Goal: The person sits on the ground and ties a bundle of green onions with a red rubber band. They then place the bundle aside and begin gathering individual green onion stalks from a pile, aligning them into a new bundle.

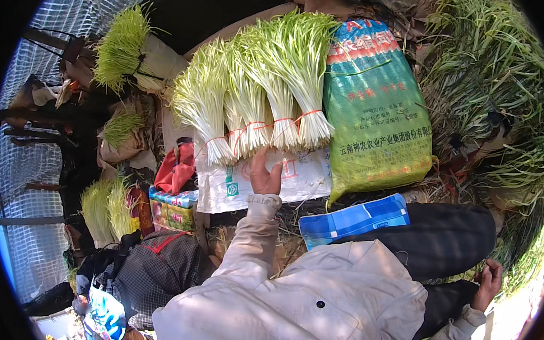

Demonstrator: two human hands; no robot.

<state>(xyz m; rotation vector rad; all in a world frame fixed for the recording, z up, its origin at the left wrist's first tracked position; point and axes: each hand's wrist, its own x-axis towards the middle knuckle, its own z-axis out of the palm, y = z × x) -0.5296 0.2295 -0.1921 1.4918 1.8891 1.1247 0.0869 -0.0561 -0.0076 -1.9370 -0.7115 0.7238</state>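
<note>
Several bundles of pale leafy stalks point(258, 85), like blanched chives, lie side by side, tied with red string near their white cut ends. Under those ends is a white woven plastic sack point(290, 176). My left hand point(266, 174) reaches over this sack with thumb and fingers apart; its fingertips are close to the cut ends, and whether they touch cannot be told. At the far right, my right hand point(489, 284) hangs beside my knee with curled fingers and no object visible in it. A full green woven sack point(378, 115) lies right of the bundles.
Loose green leaves point(487, 80) are heaped at the right. More bundles point(120, 48) stand at the left, near a red cloth point(176, 169) on a printed package point(173, 210). A checked dark bag or garment point(163, 261) lies lower left. A blue cloth point(355, 222) covers part of my leg.
</note>
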